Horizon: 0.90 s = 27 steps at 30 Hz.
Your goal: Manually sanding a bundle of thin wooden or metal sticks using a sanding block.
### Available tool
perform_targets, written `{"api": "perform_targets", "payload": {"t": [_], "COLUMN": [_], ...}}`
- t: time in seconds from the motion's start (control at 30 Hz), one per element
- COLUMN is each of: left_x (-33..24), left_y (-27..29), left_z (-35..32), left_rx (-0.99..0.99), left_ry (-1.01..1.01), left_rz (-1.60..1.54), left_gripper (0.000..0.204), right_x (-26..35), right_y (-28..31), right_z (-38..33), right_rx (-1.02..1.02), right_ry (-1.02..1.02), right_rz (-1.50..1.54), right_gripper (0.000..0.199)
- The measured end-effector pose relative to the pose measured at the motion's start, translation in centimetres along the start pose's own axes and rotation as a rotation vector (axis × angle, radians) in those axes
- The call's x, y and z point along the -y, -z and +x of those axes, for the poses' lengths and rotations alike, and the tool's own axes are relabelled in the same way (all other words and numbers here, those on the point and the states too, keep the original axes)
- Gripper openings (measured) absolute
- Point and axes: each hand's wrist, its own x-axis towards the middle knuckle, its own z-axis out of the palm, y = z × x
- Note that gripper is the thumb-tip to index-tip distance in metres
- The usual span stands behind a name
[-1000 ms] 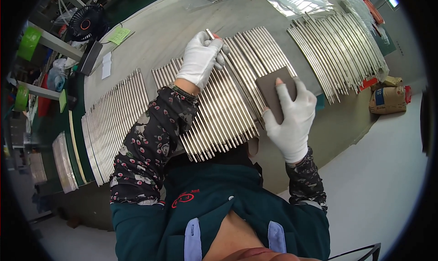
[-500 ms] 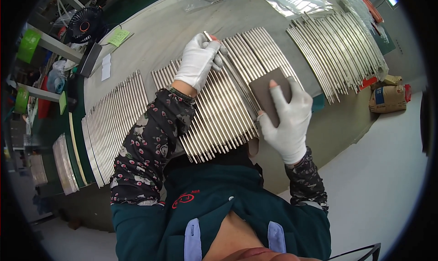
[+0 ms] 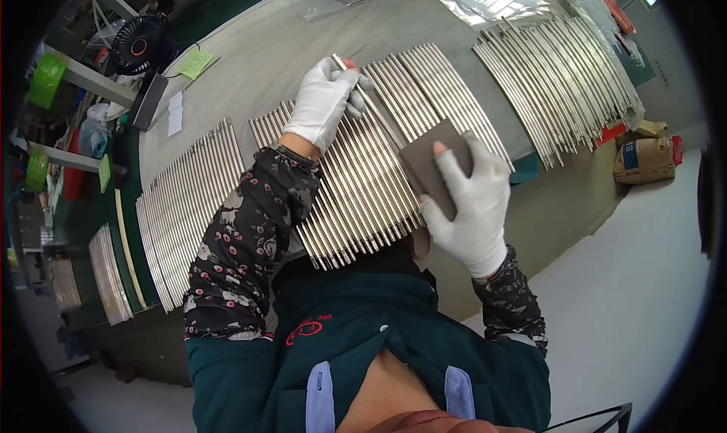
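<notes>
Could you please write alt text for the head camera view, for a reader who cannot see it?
A person's white-gloved left hand holds one thin metal rod over rows of metal rods on a grey table, while the gloved right hand presses a dark sanding pad against it.

Bright even light, sharp, fisheye-bent dark rim

Gloved hands (image 3: 394, 153) on metal rods (image 3: 356, 183)

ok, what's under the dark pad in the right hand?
The pad lies on the middle batch of metal rods, pressed down by the right hand. Rods run out from beneath it on both sides; the stretch directly below is covered.
</notes>
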Motion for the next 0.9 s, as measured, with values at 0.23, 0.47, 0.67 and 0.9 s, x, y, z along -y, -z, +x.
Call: {"api": "perform_targets", "payload": {"t": [0.23, 0.47, 0.67, 0.9], "left_x": [0.1, 0.1, 0.6, 0.9], "left_y": [0.2, 0.4, 0.8, 1.2], "left_z": [0.0, -0.3, -0.6, -0.5], "left_rx": [0.029, 0.055, 0.076, 0.082], "left_ry": [-0.002, -0.022, -0.035, -0.05], "left_rz": [-0.013, -0.001, -0.027, -0.052], "left_gripper": [0.018, 0.021, 0.021, 0.02], "right_x": [-0.4, -0.3, -1.7, -1.6], "right_y": [-0.1, -0.1, -0.6, -0.5], "right_z": [0.4, 0.4, 0.2, 0.7], "right_rx": [-0.009, -0.056, -0.074, -0.062], "right_ry": [0.007, 0.006, -0.075, -0.07], "right_rz": [-0.056, -0.073, -0.171, -0.197], "right_gripper": [0.057, 0.058, 0.058, 0.057]}}
